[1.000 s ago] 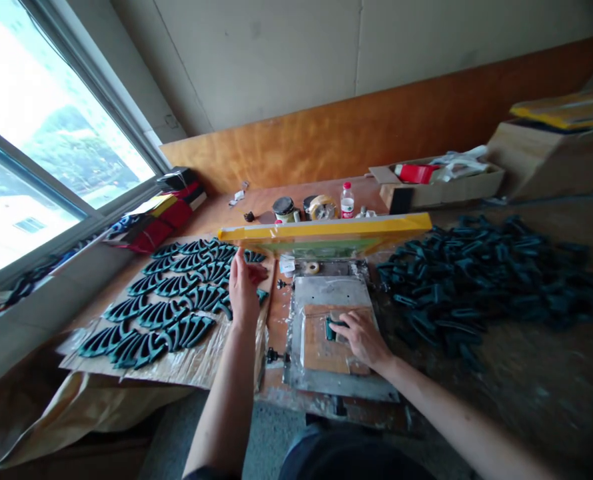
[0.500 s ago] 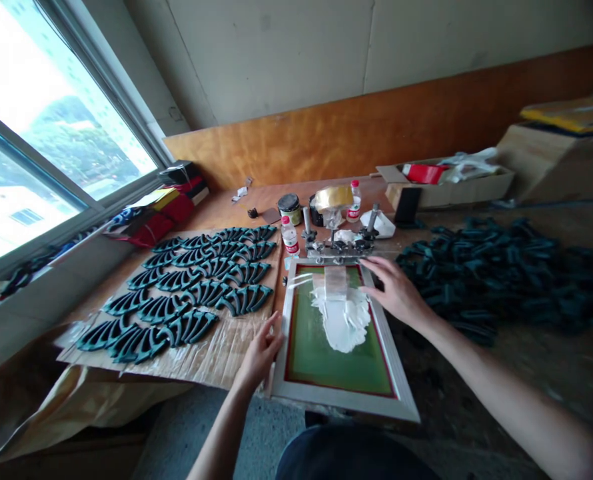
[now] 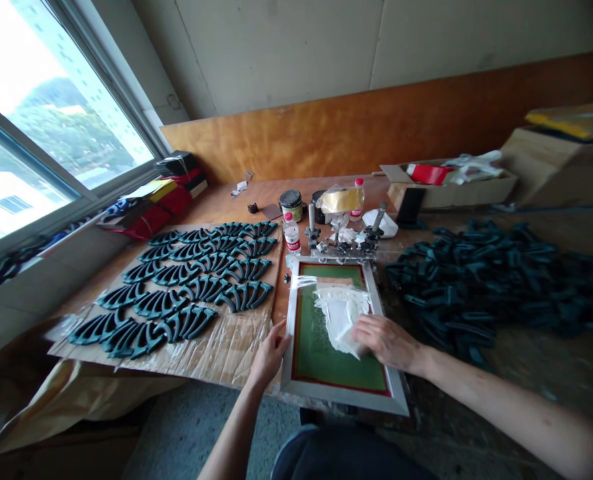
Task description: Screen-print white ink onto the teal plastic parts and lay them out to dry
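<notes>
A silk-screen frame (image 3: 345, 400) with green mesh lies in front of me, and white ink (image 3: 334, 317) is spread over its upper middle. My left hand (image 3: 270, 350) has its fingers curled at the frame's left edge, holding it. My right hand (image 3: 384, 341) is closed over the right side of the mesh. It grips a pale, ink-smeared squeegee (image 3: 352, 320), partly hidden by the fingers and blurred. Behind the frame stands a metal hinge clamp (image 3: 344, 248) with upright posts.
Rows of dark green slatted plastic parts (image 3: 164, 303) lie on cardboard (image 3: 226, 347) at left. A heap of similar dark parts (image 3: 481, 280) is on the right. Bottles (image 3: 291, 233), a dark-lidded jar (image 3: 290, 203) and an open carton (image 3: 451, 193) stand behind.
My right hand has moved down and toward me, closing on the squeegee, which has left its place near the mesh's top. My left hand's fingers have closed at the frame edge.
</notes>
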`<state>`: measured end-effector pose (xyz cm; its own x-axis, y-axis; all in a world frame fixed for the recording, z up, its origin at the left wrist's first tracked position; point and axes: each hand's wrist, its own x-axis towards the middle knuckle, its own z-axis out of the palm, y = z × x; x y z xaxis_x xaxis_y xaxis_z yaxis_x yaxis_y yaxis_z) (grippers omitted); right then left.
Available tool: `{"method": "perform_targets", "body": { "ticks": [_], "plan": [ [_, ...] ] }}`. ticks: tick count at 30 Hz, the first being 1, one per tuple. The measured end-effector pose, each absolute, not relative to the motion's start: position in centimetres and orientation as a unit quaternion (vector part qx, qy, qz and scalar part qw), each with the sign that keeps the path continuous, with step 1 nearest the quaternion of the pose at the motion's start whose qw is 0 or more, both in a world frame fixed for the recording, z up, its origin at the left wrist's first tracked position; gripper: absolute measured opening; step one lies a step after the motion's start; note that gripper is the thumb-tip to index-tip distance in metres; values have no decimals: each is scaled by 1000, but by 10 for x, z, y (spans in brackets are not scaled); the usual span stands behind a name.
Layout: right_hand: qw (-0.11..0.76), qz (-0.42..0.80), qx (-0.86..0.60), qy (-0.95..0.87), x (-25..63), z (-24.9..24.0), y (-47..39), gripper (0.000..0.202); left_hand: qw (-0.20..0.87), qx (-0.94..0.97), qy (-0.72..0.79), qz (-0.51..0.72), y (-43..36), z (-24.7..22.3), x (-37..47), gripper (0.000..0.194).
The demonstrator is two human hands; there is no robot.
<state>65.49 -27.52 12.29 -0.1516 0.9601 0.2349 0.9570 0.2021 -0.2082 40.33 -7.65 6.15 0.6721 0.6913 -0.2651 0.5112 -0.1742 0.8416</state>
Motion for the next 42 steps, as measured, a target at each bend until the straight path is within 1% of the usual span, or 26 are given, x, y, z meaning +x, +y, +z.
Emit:
{"method": "perform_targets", "body": {
  "ticks": [2,4,6,8,9,11,14,15,18,19,21,23,25,27,28,30,33,34,35,36,37,38,39,40,42],
  "plan": [
    [158,34,-622,-766,656,126,-279,25,512,759,390,98,-75,55,403,60],
    [175,32,-645,-743,656,125,-275,24,516,753,396,103,-75,51,404,62],
    [210,-22,-661,-720,651,119,-273,25,524,741,405,107,-74,51,404,65],
    [239,-82,-643,-723,642,110,-278,28,540,728,407,106,-75,52,404,68],
    [244,-94,-626,-735,639,107,-282,29,549,723,405,107,-75,52,404,69],
    [237,-72,-612,-751,636,106,-288,26,568,712,398,111,-76,53,404,70],
    [224,-14,-660,-717,647,122,-274,15,598,690,389,122,-77,62,405,75],
    [226,-7,-686,-692,653,130,-262,18,608,681,388,123,-78,69,405,78],
    [222,-9,-765,-604,676,162,-224,49,639,655,385,121,-78,104,404,87],
    [216,-19,-788,-576,685,173,-215,55,646,647,385,124,-78,119,405,87],
    [220,-56,-816,-531,705,192,-210,55,656,631,388,141,-77,153,407,78],
    [269,-101,-828,-482,726,202,-222,45,669,612,384,174,-73,186,416,69],
    [332,-111,-836,-423,745,194,-243,37,683,596,349,237,-67,213,432,66],
    [356,-71,-847,-387,751,169,-263,37,686,594,290,304,-57,235,454,61],
    [348,-35,-852,-388,748,152,-271,38,684,596,264,328,-52,243,466,60],
    [295,30,-856,-424,729,115,-279,40,678,597,236,357,-45,254,487,58],
    [193,33,-856,-478,687,75,-277,31,666,559,262,419,-55,242,502,57],
    [171,26,-862,-476,673,69,-275,26,673,544,285,412,-67,230,502,58],
    [163,24,-871,-462,660,65,-272,22,693,534,314,369,-82,213,499,62],
    [170,24,-880,-443,647,65,-270,19,717,525,345,301,-100,194,494,66],
    [190,22,-885,-426,633,66,-269,18,752,520,368,171,-120,174,487,71],
    [214,13,-883,-418,618,68,-268,17,769,504,385,75,-141,154,481,75],
    [239,-2,-875,-422,602,71,-267,16,782,480,396,21,-160,135,474,76],
    [260,-19,-859,-441,586,75,-267,14,799,453,396,-6,-176,120,469,77],
    [287,-35,-809,-513,560,82,-268,10,812,421,404,14,-194,101,461,73]
  ]
}}
